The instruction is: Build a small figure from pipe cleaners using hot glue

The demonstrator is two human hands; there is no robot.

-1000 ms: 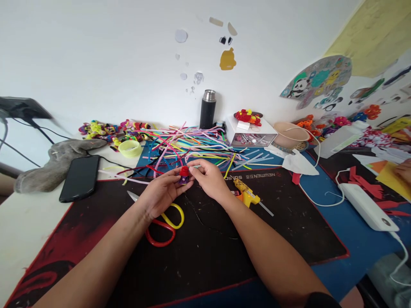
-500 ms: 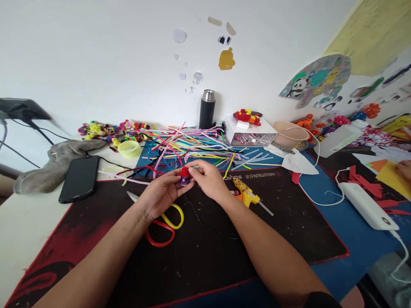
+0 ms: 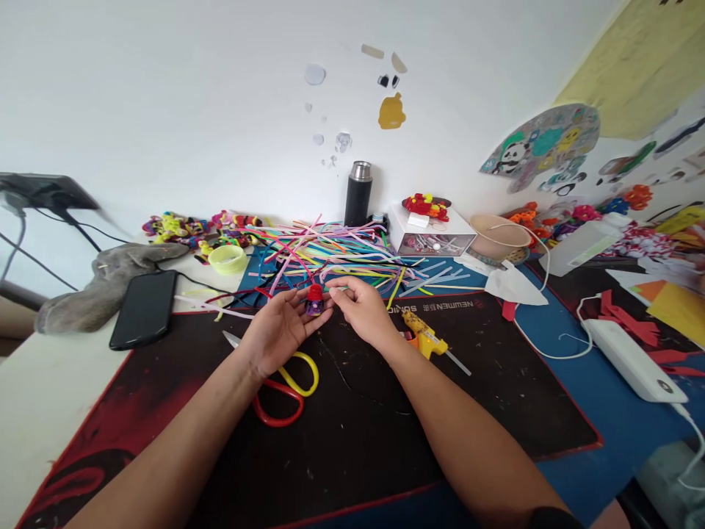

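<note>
A small red and purple fuzzy figure (image 3: 314, 301) rests on the fingers of my left hand (image 3: 278, 327), whose palm is turned up. My right hand (image 3: 360, 310) is just right of the figure, thumb and fingertips pinched together; what they hold, if anything, is too small to make out. Under my left wrist lie scissors (image 3: 302, 375) with one yellow and one red handle. Beyond both hands spreads a pile of colourful pipe cleaners (image 3: 330, 246). A yellow glue gun (image 3: 427, 336) lies right of my right hand.
A phone (image 3: 142, 310) and grey plush (image 3: 99, 290) are at the left. Behind stand a black flask (image 3: 358, 195), a white box (image 3: 432, 235) and a beige bowl (image 3: 499, 235). A white power bank (image 3: 633, 360) with a cable lies right on the dark mat (image 3: 468, 426).
My right fingers have moved off the red top of the figure, which now shows more fully on my opened left hand. Another person's hand at the right edge has gone from view.
</note>
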